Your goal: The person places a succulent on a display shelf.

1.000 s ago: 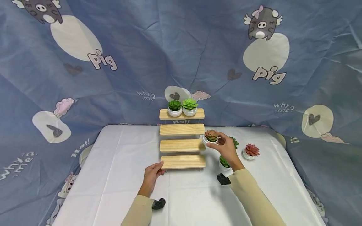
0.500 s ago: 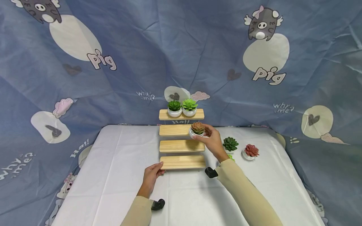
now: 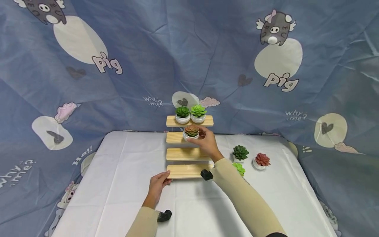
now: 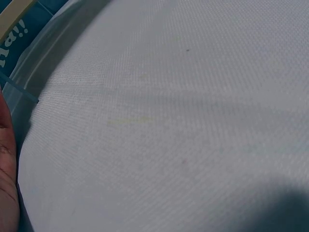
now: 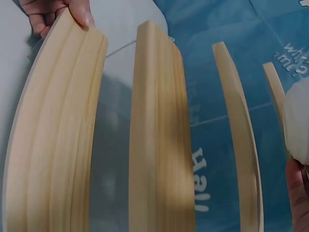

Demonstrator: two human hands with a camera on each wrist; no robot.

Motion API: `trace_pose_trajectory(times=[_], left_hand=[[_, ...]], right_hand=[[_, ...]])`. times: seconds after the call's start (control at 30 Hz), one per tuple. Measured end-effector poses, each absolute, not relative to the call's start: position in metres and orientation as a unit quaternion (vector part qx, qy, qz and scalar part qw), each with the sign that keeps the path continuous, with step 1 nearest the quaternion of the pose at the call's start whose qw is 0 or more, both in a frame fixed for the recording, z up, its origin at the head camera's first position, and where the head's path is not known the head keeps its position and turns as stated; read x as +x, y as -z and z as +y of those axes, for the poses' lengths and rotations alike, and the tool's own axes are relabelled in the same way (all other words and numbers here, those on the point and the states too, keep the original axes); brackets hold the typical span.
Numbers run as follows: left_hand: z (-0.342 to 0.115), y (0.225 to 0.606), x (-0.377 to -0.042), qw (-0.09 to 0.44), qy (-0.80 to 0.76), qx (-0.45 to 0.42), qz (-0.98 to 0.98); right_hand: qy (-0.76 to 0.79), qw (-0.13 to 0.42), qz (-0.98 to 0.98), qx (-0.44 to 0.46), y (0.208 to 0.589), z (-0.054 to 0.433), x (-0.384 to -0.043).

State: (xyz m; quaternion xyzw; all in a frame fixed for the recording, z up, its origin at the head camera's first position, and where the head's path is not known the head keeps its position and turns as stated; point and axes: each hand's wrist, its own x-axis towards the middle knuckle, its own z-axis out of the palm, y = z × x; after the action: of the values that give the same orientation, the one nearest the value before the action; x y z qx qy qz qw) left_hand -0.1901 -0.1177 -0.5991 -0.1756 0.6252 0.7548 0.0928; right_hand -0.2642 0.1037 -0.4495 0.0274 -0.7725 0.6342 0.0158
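Observation:
My right hand [image 3: 208, 144] holds a small potted succulent [image 3: 191, 132], orange-brown with a white pot, over the second shelf board from the top. In the right wrist view only part of the white pot [image 5: 297, 123] and a fingertip show at the right edge. My left hand [image 3: 158, 183] grips the left end of the lowest board of a tiered wooden plant stand [image 3: 189, 171], thumb on top, other fingers below. Part of that hand [image 4: 7, 179] shows at the left wrist view's edge. Two green succulents, one dark [image 3: 182, 113], one bright [image 3: 198, 112], stand on the top board.
Right of the stand, a dark green succulent [image 3: 240, 153], a red succulent [image 3: 261, 160] and a bright green succulent [image 3: 239, 169] sit on the white tablecloth [image 3: 133, 154]. My right sleeve partly covers the bright green one. A blue patterned cloth [image 3: 142, 65] hangs behind the table.
My right hand has carried the brown succulent leftward and slightly up, from the stand's right side to over the second board. The left hand has stayed on the lowest board.

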Motion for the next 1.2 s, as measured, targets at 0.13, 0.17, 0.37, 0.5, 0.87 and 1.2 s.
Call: trace_pose_trajectory(times=[0.13,0.17,0.37,0.5,0.87,1.2], left_hand=[[-0.118,0.595,-0.189,0.1,-0.757,-0.17,0.623],[-0.119,0.596,-0.189,0.099,-0.757,-0.17,0.623],[-0.12,0.604,-0.191,0.084,-0.761,-0.171,0.621],[-0.121,0.604,-0.189,0.083,-0.76,-0.173,0.621],[-0.119,0.6,-0.188,0.087,-0.756,-0.171,0.626],[-0.12,0.6,-0.188,0.084,-0.763,-0.163,0.62]], right_hand=[[-0.63,0.011,-0.776,0.022,0.451,0.09,-0.268],[-0.632,0.011,-0.775,0.021,0.452,0.087,-0.269],[-0.628,0.013,-0.778,0.014,0.456,0.07,-0.273],[-0.617,0.015,-0.787,0.021,0.458,0.062,-0.273],[-0.616,0.03,-0.787,0.025,0.465,0.055,-0.274],[-0.629,0.047,-0.776,0.014,0.468,0.053,-0.273]])
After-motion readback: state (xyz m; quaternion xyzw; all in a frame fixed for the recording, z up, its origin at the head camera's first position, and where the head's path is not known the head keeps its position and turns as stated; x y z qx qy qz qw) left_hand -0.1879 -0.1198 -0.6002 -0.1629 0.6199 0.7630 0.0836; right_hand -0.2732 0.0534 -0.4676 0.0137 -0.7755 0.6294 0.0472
